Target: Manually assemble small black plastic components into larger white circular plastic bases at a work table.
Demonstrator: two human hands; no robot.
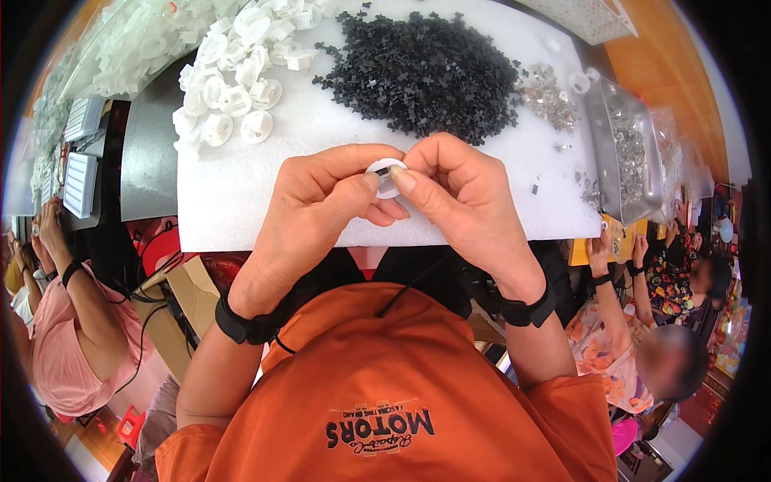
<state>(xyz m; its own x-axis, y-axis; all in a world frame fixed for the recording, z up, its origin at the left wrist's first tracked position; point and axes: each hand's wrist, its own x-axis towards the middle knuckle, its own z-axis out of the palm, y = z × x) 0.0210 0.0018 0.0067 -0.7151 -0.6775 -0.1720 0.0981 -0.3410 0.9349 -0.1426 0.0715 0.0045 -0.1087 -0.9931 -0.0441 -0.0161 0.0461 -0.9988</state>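
Between my two hands, above the front part of a white foam sheet, is a small round white plastic part (pixel 389 187) with a dark piece in its slot. My left hand (pixel 325 189) pinches its left side between thumb and fingers. From the other side my right hand (pixel 462 189) grips it, the thumb pressed on its face near the dark piece. Fingers hide much of the rim. Beyond my hands lies a heap of small black cross-shaped pieces (pixel 422 68). Similar round white parts (pixel 233 88) are piled at the far left.
A metal tray (pixel 618 153) of small shiny pieces stands at the right, beside loose metal bits (pixel 550 96) on the foam sheet (pixel 265 193). A clear bag of white parts (pixel 136 48) lies at the far left. Other people work on both sides; a cardboard box (pixel 189 293) stands below left.
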